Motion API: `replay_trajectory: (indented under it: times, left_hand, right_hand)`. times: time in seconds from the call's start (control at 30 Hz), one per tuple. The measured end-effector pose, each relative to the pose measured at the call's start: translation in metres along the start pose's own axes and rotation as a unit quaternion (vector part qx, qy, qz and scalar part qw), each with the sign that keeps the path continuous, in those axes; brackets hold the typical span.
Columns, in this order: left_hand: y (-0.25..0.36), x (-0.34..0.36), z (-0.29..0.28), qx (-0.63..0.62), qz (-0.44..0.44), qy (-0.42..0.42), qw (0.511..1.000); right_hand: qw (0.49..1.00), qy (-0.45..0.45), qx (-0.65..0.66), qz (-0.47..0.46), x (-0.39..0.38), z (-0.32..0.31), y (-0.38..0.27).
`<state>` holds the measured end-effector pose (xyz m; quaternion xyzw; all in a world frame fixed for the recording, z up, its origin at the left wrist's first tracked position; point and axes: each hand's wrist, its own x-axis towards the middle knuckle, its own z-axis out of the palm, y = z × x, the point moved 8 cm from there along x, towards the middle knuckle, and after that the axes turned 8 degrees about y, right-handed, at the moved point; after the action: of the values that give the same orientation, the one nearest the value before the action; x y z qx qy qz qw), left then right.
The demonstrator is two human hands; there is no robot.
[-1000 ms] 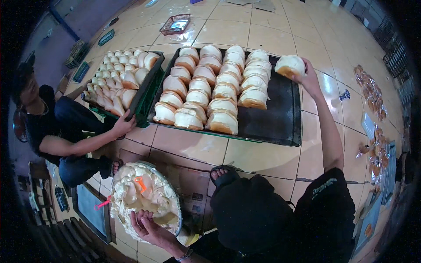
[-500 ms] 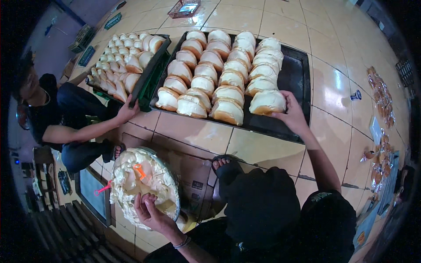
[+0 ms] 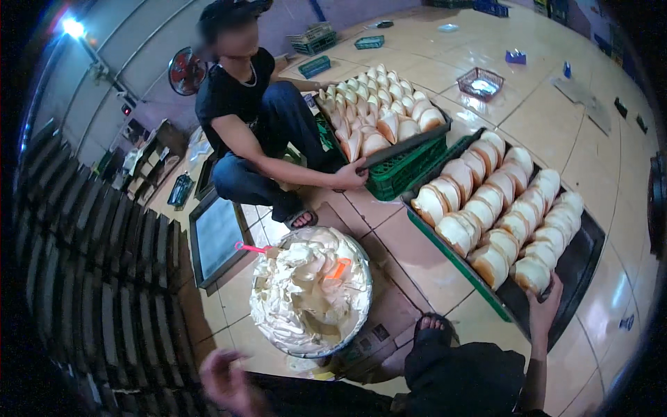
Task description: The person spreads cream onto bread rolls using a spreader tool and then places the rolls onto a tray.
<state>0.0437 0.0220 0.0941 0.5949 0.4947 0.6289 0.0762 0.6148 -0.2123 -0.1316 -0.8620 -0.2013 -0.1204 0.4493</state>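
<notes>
My right hand [image 3: 545, 309] has its thumb and fingers at the edge of a cream-covered bun [image 3: 532, 275], the nearest in the right-hand row. That bun stands with several rows of cream-topped buns on a black baking tray [image 3: 585, 260]. My left hand [image 3: 226, 381] is low at the left, smeared by motion, nothing visible in it. Beyond it stands a large tub [image 3: 363, 316] of pale cream [image 3: 288, 295]. An orange-handled tool [image 3: 338, 268] and a pink-handled one [image 3: 251, 247] stick in the cream.
A co-worker [image 3: 250, 132] squats across from me, hand on a second tray [image 3: 399, 149] of buns over a green crate [image 3: 410, 170]. Stacked dark trays [image 3: 104, 278] stand at left, a flat framed tray [image 3: 217, 240] near them. A red basket [image 3: 481, 83] lies on the tiles.
My view has swung left and up, bringing the co-worker and stacked trays into fuller view. My left hand has drawn back from over the cream tub. My right hand stays by the bun.
</notes>
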Motion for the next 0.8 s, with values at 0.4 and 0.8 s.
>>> replay_trajectory:
  times: [0.4, 0.8]
  left_hand:
    - [-0.360, -0.153, -0.269, 0.316, -0.506, 0.123, 0.793]
    - [-0.393, -0.192, -0.208, 0.278, -0.562, 0.129, 0.768]
  right_hand:
    - [0.997, -0.056, 0.049, 0.034, -0.001, 0.013, 0.006]
    - [0.995, 0.070, -0.060, -0.045, 0.004, -0.040, -0.052]
